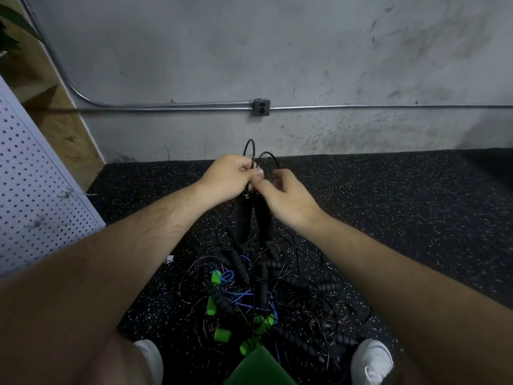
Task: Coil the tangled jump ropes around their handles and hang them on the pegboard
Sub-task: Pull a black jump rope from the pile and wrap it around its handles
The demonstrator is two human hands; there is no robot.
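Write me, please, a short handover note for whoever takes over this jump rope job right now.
Left hand: grips the black rope just above its two handles, which hang side by side.
Right hand: pinches the same rope beside the left.
Pile: the other ropes lie tangled on the floor.
Pegboard: at the left, with no rope on the part in view.
Done: one rope lifted, loops started.
Left: finish coiling it, hang it, then do the pile.
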